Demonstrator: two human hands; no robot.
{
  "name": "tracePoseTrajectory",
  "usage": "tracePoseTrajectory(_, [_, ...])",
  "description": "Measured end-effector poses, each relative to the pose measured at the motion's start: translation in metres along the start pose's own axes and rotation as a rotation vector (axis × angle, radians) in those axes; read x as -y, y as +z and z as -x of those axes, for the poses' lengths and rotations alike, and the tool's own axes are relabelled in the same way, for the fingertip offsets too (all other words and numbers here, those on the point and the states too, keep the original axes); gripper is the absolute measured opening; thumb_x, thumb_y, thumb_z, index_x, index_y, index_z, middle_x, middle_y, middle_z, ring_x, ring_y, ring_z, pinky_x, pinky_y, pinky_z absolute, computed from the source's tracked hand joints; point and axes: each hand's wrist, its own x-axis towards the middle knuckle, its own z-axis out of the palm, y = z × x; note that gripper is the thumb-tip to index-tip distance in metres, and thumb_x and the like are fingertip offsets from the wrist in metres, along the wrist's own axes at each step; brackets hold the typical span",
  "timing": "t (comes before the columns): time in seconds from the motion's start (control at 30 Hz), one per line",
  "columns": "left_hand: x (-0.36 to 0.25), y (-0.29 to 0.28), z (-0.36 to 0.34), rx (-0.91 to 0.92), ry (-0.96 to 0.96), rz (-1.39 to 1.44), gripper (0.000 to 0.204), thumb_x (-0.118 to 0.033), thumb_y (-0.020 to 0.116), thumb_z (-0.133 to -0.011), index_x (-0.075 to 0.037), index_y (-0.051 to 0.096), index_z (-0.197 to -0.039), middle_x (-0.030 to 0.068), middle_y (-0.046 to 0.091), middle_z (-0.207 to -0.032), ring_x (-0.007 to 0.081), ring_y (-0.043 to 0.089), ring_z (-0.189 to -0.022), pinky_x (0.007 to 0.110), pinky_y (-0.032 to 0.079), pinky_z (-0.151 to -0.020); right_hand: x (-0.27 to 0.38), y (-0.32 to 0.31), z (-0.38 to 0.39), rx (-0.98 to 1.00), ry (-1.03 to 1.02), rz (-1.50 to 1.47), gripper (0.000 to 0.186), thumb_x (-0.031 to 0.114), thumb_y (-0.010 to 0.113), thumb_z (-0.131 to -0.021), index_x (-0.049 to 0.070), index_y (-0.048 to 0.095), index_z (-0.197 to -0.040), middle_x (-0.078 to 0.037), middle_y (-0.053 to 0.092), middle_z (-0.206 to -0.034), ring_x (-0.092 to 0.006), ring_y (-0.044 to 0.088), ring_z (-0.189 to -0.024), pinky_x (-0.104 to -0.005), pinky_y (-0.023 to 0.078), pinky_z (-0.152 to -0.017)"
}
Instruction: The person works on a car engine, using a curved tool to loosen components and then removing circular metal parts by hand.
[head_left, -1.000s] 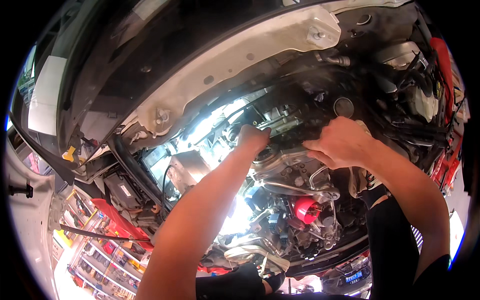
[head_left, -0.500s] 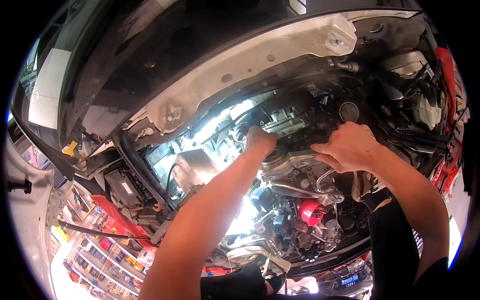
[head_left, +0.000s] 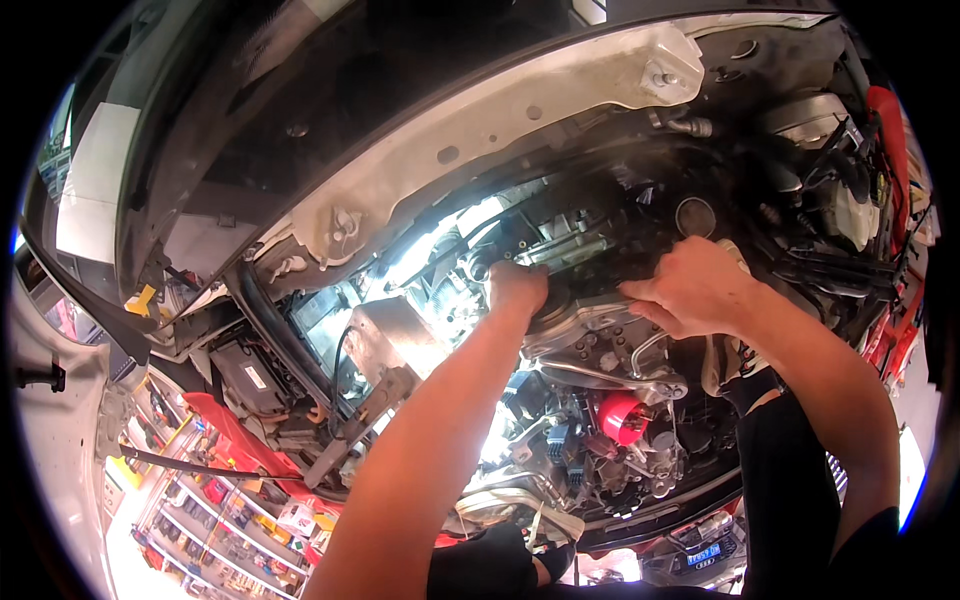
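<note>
Both my arms reach into a car's engine bay, over the engine (head_left: 600, 350). My left hand (head_left: 518, 287) is closed at the engine's rear left, beside brightly lit metal parts and a dark engine part (head_left: 582, 284). Across that dark part, my right hand (head_left: 690, 290) has curled fingers, with forefinger and thumb pointing left at its right edge. What either hand's fingertips grip is hidden in the shadow. A curved metal pipe (head_left: 610, 384) lies nearer, and a red round cup-shaped part (head_left: 622, 418) sits below it.
Above the bay stands the raised hood (head_left: 330, 110), with a pale metal edge (head_left: 500, 125) crossing behind my hands. A bright lamp glow lights the left side. Red fender covers (head_left: 240, 445) hang at both sides. Shelves with goods (head_left: 225, 530) stand at lower left.
The view has shifted slightly. My left hand and forearm have moved a little; the right hand keeps nearly the same pose. The engine parts look unchanged.
</note>
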Motion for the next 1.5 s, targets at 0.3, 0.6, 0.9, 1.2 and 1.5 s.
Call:
tracePoseTrajectory(0.3, [0.003, -0.002, -0.005, 0.074, 0.001, 0.003, 0.052, -0.038, 0.065, -0.086, 0.011, 0.065, -0.103, 0.0289, 0.068, -0.1, 0.0382, 0.067, -0.1, 0.042, 0.052, -0.088, 0.011, -0.011, 0.004, -0.044, 0.35, -0.265, 0.041, 0.043, 0.07, -0.082, 0.003, 0.061, -0.086, -0.014, 0.066, -0.071, -0.0336, 0.066, -0.075, -0.0439, 0.05, -0.067])
tracePoseTrajectory(0.6, [0.012, 0.0, -0.016, 0.108, 0.026, -0.067, 0.058, -0.044, 0.059, -0.089, 0.012, 0.065, -0.106, 0.0283, 0.068, -0.104, 0.0372, 0.067, -0.102, 0.041, 0.051, -0.09, 0.015, -0.022, -0.002, 0.061, 0.518, -0.326, 0.049, 0.046, 0.07, -0.08, 0.0, 0.069, -0.066, -0.016, 0.065, -0.067, -0.0346, 0.066, -0.076, -0.0434, 0.052, -0.069])
tracePoseTrajectory(0.9, [0.011, -0.001, -0.016, 0.108, -0.05, 0.005, 0.029, -0.031, 0.067, -0.085, -0.004, 0.076, -0.08, 0.0118, 0.073, -0.091, 0.0235, 0.069, -0.082, 0.034, 0.052, -0.075, 0.025, -0.012, -0.001, -0.09, 0.479, -0.211, 0.048, 0.044, 0.072, -0.078, -0.001, 0.067, -0.063, -0.016, 0.064, -0.064, -0.0358, 0.064, -0.065, -0.0452, 0.051, -0.064])
tracePoseTrajectory(1.2, [0.002, -0.029, -0.011, 0.443, 0.367, -0.412, 0.036, -0.034, 0.068, -0.082, -0.005, 0.073, -0.102, 0.0095, 0.073, -0.097, 0.0239, 0.069, -0.088, 0.035, 0.053, -0.077, 0.102, -0.089, -0.042, -0.15, 0.052, -0.153, 0.022, 0.025, 0.064, -0.084, 0.005, 0.072, -0.081, -0.017, 0.067, -0.075, -0.0318, 0.068, -0.076, -0.0414, 0.055, -0.069])
tracePoseTrajectory(1.5, [0.012, -0.003, -0.024, 0.241, 0.105, -0.08, 0.037, -0.041, 0.066, -0.088, -0.005, 0.076, -0.09, 0.0121, 0.072, -0.096, 0.0244, 0.067, -0.08, 0.039, 0.052, -0.071, 0.025, -0.053, -0.009, 0.073, 0.254, -0.263, 0.045, 0.043, 0.066, -0.087, 0.0, 0.069, -0.073, -0.018, 0.065, -0.072, -0.0365, 0.065, -0.078, -0.0451, 0.051, -0.071])
